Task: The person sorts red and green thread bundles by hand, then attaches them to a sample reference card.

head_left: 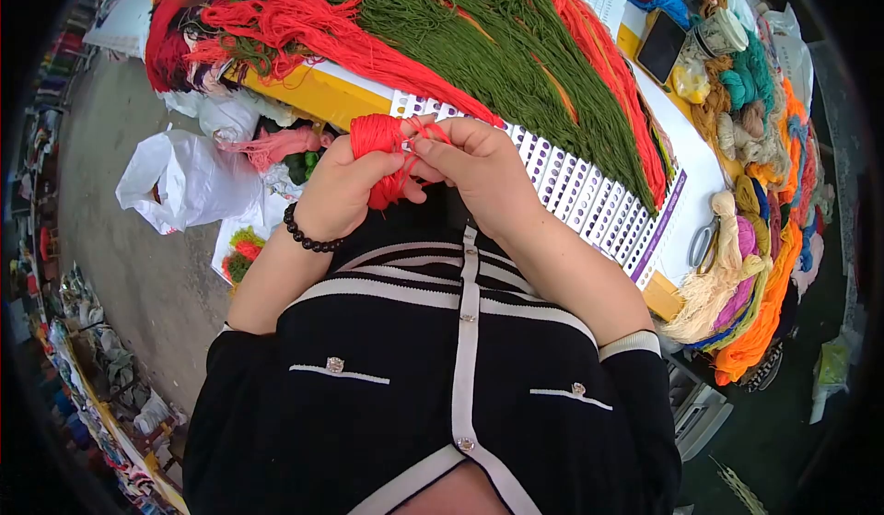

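Note:
Close to my body, my left hand [345, 188] is wrapped round a wound bundle of red yarn [373, 134], with a black bead bracelet at that wrist. Beside it my right hand [483, 165] has its thumb and fingertips pinched on red strands from the same bundle. Both hands almost meet, and loops of yarn run between them. Just beyond lie long green yarn hanks [460, 40] and loose red yarn hanks [368, 59], spread across the table. Under them shows a white color card [575, 188] with rows of dark dots.
Yellow edging [318, 91] runs along the table's near side. At the right are a phone [661, 47], a tape roll [723, 33], scissors [703, 246] and many-colored skeins, an orange one [769, 303] among them. A white plastic bag [189, 179] stands at the left.

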`<state>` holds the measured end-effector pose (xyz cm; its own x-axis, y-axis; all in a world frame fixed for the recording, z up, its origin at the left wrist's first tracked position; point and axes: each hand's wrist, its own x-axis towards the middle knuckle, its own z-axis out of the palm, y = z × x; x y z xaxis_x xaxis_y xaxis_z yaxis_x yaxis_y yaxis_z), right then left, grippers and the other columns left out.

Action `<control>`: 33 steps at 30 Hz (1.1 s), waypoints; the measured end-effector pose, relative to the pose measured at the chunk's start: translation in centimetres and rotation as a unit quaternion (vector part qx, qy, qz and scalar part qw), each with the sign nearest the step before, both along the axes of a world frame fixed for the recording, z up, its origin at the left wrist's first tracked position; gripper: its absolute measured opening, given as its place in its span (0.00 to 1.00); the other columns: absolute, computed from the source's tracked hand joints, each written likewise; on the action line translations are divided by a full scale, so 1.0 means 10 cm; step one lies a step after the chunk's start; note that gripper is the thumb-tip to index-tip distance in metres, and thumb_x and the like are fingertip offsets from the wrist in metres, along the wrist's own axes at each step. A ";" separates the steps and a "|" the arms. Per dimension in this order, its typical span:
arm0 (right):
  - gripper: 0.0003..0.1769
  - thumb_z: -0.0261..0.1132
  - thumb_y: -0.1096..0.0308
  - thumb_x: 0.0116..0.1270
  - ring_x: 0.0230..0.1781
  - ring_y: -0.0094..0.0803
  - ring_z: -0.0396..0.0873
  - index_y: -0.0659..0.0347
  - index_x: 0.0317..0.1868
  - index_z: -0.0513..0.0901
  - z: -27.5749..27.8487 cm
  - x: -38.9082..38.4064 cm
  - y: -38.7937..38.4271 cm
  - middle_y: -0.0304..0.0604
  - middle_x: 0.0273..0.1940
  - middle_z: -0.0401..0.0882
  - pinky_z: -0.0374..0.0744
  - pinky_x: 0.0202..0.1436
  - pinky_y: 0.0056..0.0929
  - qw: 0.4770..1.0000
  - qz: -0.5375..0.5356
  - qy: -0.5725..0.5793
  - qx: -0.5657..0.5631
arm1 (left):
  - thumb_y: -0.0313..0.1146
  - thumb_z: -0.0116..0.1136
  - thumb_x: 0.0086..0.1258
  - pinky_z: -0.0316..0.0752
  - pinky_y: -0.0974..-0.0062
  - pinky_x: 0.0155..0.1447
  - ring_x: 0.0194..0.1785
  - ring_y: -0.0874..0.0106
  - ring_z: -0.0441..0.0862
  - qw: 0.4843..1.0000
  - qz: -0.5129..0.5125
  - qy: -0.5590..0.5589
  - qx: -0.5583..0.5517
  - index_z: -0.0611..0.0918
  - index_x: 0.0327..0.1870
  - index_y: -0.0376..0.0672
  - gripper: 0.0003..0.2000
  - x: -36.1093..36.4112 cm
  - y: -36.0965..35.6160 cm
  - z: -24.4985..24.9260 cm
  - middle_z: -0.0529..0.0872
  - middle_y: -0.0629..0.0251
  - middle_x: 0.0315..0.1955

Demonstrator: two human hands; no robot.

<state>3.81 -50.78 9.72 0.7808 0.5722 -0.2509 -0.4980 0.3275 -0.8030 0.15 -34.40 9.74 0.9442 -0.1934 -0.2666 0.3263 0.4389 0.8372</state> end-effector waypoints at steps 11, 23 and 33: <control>0.07 0.59 0.69 0.67 0.30 0.17 0.75 0.64 0.40 0.80 -0.01 -0.02 0.00 0.35 0.33 0.80 0.72 0.36 0.16 0.999 -0.019 0.001 -0.043 | 0.31 0.48 0.71 0.79 0.77 0.35 0.37 0.71 0.82 0.995 0.011 -0.028 0.095 0.77 0.49 0.34 0.12 0.01 0.00 -0.03 0.83 0.60 0.39; 0.08 0.56 0.66 0.68 0.31 0.20 0.71 0.61 0.39 0.77 -0.22 0.16 -0.15 0.34 0.33 0.76 0.70 0.41 0.23 0.971 -0.030 0.130 0.197 | 0.27 0.44 0.70 0.75 0.72 0.51 0.41 0.67 0.83 0.997 0.045 -0.064 -0.004 0.72 0.57 0.31 0.16 0.03 0.11 -0.01 0.84 0.53 0.33; 0.07 0.60 0.71 0.65 0.22 0.18 0.70 0.67 0.36 0.81 -0.11 0.01 0.02 0.37 0.25 0.78 0.69 0.28 0.18 1.000 0.023 0.004 -0.005 | 0.24 0.47 0.66 0.76 0.80 0.43 0.35 0.74 0.81 0.991 -0.007 -0.074 0.114 0.69 0.62 0.35 0.21 -0.02 -0.06 -0.07 0.83 0.61 0.40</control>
